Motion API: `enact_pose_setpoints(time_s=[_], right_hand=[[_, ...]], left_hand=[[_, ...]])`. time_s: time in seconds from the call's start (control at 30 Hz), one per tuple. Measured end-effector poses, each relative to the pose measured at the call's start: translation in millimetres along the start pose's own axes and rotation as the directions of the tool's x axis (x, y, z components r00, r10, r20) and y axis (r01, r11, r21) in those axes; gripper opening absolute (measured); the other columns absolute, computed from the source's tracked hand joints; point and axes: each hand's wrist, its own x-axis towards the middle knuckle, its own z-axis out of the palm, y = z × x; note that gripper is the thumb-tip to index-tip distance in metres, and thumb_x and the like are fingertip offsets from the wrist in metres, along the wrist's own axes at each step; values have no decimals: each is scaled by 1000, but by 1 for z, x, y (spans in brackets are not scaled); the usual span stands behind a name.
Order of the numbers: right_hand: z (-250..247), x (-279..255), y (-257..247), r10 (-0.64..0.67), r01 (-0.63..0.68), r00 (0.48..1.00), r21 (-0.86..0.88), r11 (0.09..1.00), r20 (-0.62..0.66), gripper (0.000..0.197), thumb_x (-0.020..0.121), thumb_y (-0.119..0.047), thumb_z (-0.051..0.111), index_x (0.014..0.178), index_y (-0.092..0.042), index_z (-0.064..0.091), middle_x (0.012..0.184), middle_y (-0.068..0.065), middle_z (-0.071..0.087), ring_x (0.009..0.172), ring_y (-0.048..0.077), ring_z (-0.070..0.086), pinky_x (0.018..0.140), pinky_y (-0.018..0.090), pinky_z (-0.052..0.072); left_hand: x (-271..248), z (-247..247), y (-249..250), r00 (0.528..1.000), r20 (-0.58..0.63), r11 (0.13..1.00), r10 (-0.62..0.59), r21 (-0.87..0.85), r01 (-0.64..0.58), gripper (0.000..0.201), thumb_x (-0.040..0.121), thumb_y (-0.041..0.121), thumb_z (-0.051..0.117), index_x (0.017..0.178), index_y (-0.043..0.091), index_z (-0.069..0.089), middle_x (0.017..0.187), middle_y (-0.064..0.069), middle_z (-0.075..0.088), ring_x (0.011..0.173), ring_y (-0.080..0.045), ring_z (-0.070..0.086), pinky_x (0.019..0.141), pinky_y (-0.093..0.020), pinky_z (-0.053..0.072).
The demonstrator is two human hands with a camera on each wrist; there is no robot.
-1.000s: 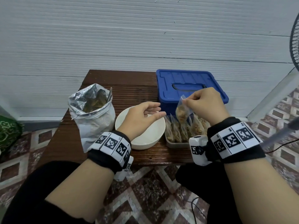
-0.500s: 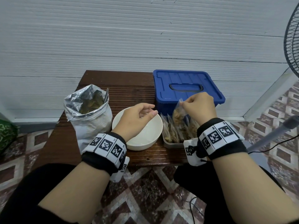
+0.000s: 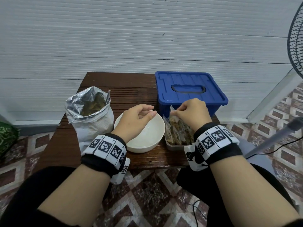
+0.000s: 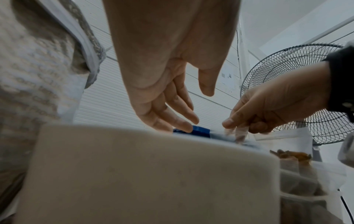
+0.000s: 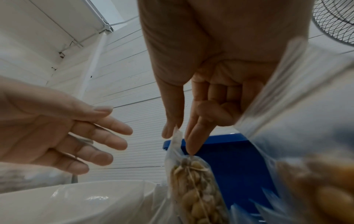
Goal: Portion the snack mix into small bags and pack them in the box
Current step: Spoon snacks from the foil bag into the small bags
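A dark slatted wooden table (image 3: 134, 89) stands against a white panelled wall (image 3: 131, 38), with a standing fan (image 3: 296, 40) at the right edge of the head view. A blue plastic box (image 3: 188, 89) sits at the table's far right, its lid closed. A crumpled foil snack bag (image 3: 89, 115), open at the top with brownish mix visible inside, stands at the left. Just beside it is a white bowl (image 3: 147, 141). To the right of the bowl, in front of the box, a small grey tray (image 3: 173, 146) holds several filled clear bags standing on edge. The right hand (image 3: 191, 112) pinches the top edge of one small filled bag (image 5: 193, 184) between thumb and index finger, the remaining fingers curled; the bag's lower end is among the others in the tray. The left hand (image 3: 137, 117) hovers over the bowl, fingers loosely extended, holding nothing.
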Motion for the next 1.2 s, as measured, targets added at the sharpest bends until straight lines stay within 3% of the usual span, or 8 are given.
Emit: enact_pose_setpoints(time_s=[0.17, 0.33, 0.5, 0.67, 0.83, 1.0, 1.1, 1.2], right_hand=[[3, 0, -1, -22, 22, 999, -14, 1000, 25, 26, 81, -40, 72, 85, -15, 75, 83, 1, 70, 82, 13, 62, 70, 26, 46], [-1, 0, -3, -41, 41, 998, 9, 999, -47, 34, 84, -44, 67, 72, -12, 70, 72, 2, 67, 75, 14, 61, 66, 25, 43], [-4, -3, -5, -117, 127, 980, 50, 991, -162, 32, 85, -43, 65, 85, -12, 71, 77, -2, 63, 82, 13, 59, 73, 26, 44], [-2, -6, -12, -171, 201, 965, 138, 970, -200, 23, 85, -43, 66, 89, -21, 69, 77, -4, 63, 80, 11, 59, 71, 24, 43], [3, -8, -14, -196, 222, 966, 157, 962, -167, 21, 86, -41, 65, 90, -21, 69, 68, -9, 58, 75, 9, 56, 68, 21, 38], [3, -8, -15, -199, 225, 966, 158, 961, -166, 20, 87, -38, 65, 90, -19, 69, 67, -8, 56, 70, 6, 52, 62, 17, 37], [2, -10, -18, -200, 217, 973, 176, 960, -113, 19, 88, -35, 65, 91, -18, 71, 78, -6, 62, 79, 6, 56, 73, 20, 43], [2, -13, -21, -217, 208, 976, 224, 952, 16, 20, 86, -39, 66, 91, -20, 71, 81, -10, 66, 78, 0, 57, 66, 12, 41]], left_hand=[[0, -3, -1, 1000, 0, 1000, -13, 18, 13, 26, 92, 36, 61, 117, 27, 63, 105, 13, 67, 100, 0, 60, 78, -7, 41], [3, -11, -2, 998, -29, 996, -55, 67, 57, 27, 93, 36, 60, 117, 26, 63, 104, 13, 65, 100, -3, 60, 82, -15, 42], [9, -25, -11, 988, -7, 952, -156, 264, 152, 39, 87, 31, 69, 123, 19, 60, 104, 12, 63, 102, -7, 58, 90, -22, 43], [7, -20, -21, 944, 216, 717, -249, 696, 30, 72, 81, 48, 71, 143, 23, 43, 141, 1, 50, 130, -19, 44, 108, -37, 37], [8, -6, -30, 884, 303, 548, -355, 834, -66, 74, 82, 46, 70, 145, 24, 37, 142, -2, 47, 134, -23, 38, 110, -37, 28], [12, -8, -29, 952, 196, 708, -237, 705, 31, 58, 72, 39, 82, 122, 21, 58, 117, 0, 61, 112, -20, 54, 97, -35, 45], [11, -13, -21, 985, 105, 859, -134, 508, 62, 43, 68, 39, 85, 101, 23, 62, 103, 6, 59, 100, -12, 55, 84, -26, 46], [8, -16, -10, 999, 14, 962, -40, 271, 35, 33, 69, 42, 83, 82, 20, 63, 88, 9, 62, 83, -3, 54, 68, -16, 40]])
